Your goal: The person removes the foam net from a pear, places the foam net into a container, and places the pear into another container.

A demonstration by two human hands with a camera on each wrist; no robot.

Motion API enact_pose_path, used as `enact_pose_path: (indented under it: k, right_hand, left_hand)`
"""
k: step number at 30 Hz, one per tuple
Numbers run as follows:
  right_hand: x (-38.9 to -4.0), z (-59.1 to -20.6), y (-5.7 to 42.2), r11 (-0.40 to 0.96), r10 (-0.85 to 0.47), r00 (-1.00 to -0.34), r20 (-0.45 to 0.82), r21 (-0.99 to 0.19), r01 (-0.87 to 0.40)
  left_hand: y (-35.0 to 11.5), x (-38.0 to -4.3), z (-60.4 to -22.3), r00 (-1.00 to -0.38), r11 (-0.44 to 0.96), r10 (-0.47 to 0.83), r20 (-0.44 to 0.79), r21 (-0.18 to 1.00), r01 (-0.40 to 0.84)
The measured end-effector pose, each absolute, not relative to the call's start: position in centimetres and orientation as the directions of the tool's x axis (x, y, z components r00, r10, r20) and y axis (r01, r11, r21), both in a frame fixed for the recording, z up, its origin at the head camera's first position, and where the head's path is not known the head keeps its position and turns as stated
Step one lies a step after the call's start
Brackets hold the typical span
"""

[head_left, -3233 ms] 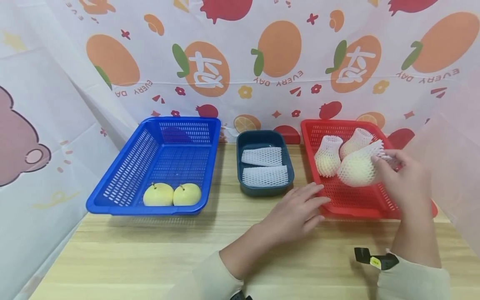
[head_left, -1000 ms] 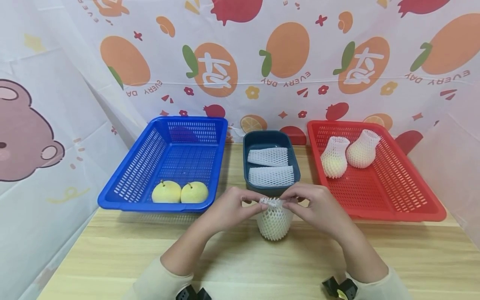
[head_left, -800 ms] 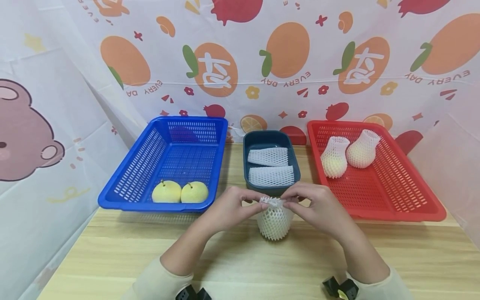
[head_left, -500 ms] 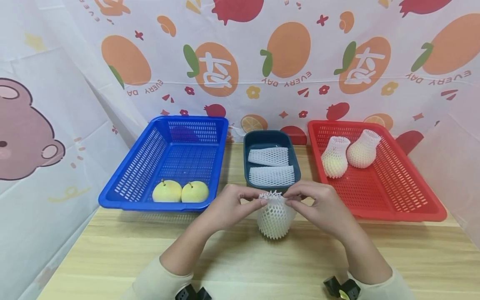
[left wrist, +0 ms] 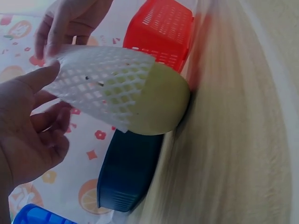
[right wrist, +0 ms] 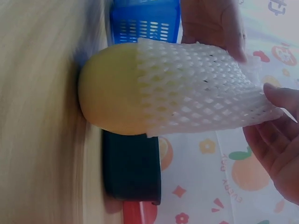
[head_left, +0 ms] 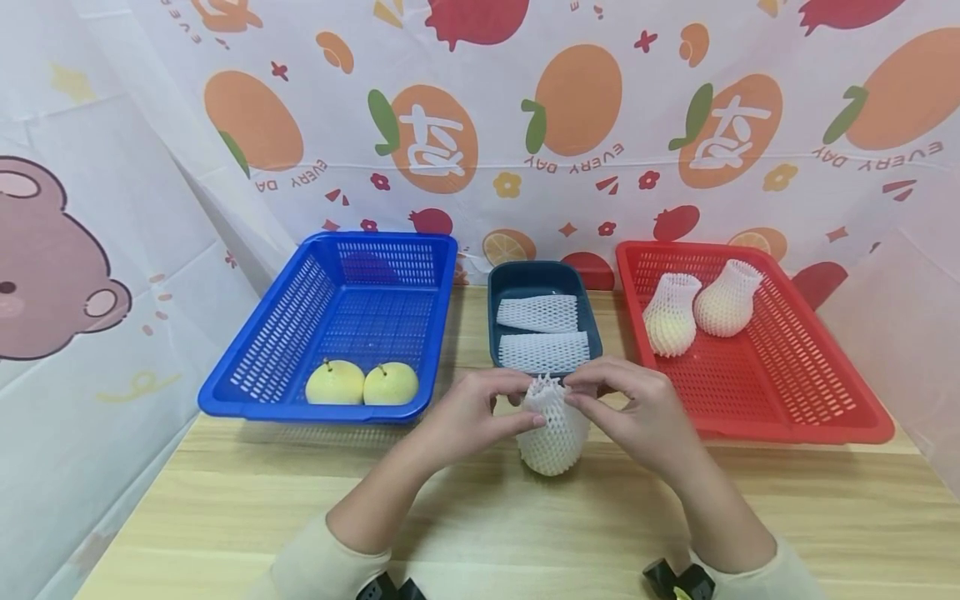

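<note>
A pale yellow pear [left wrist: 163,100] stands on the table in front of the dark tray. A white foam net [head_left: 553,421] covers its upper part and extends above it. The wrist views show the pear's lower part bare, with its stem visible through the mesh in the left wrist view. My left hand [head_left: 468,417] pinches the net's upper edge from the left, thumb in front. On the opposite side, my right hand [head_left: 641,408] pinches the same edge between thumb and fingers.
A blue basket [head_left: 247,350] at left holds two bare pears [head_left: 362,383]. Behind the hands, the dark tray [head_left: 536,279] contains two flat foam nets [head_left: 543,352]. The red basket [head_left: 780,400] at right has two netted pears [head_left: 697,308]. A printed cloth [head_left: 480,125] hangs behind.
Earlier my right hand held a netted pear at the red basket; that pear now stands on the table between both hands. Over the last second, the net's top edge has risen slightly.
</note>
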State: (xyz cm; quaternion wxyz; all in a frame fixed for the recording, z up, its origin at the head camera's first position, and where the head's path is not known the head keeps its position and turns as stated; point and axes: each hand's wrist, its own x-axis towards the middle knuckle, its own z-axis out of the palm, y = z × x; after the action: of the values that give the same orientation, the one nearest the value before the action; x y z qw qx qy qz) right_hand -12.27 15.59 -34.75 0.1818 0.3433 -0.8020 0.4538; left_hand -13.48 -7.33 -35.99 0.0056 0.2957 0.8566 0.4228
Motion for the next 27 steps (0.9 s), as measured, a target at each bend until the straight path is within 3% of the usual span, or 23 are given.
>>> enact_pose_path:
  k: [4,9,16,20,27]
  right_hand:
    - [-12.3,-34.7,15.4,0.409,-0.362,-0.755,0.546,-0.635,-0.656]
    - [-12.6,-34.8,15.5,0.499,-0.35,-0.875,0.335,-0.724,-0.477]
    - [-13.4,-36.1,14.2,0.432,-0.429,-0.893,0.138,-0.837,-0.336]
    - [-13.8,-36.3,13.0,0.376,-0.435,-0.89,0.137,-0.87,-0.318]
    - [-14.4,-35.1,11.8,0.365,-0.369,-0.892,0.262,-0.841,-0.399]
  left_hand:
    - [-7.0,-13.5,-36.2,-0.826,0.459,0.479,0.297,0.718,0.524]
    - [-7.1,-13.6,-36.2,-0.863,0.433,0.405,0.301,0.768,0.471]
    - [-6.8,-13.7,-36.1,-0.901,0.344,0.325,0.288,0.851,0.396]
    - [-6.3,-13.8,-35.9,-0.887,0.292,0.309,0.345,0.853,0.433]
    - [-6.0,-14.0,-34.4,-0.887,0.246,0.252,0.387,0.861,0.445]
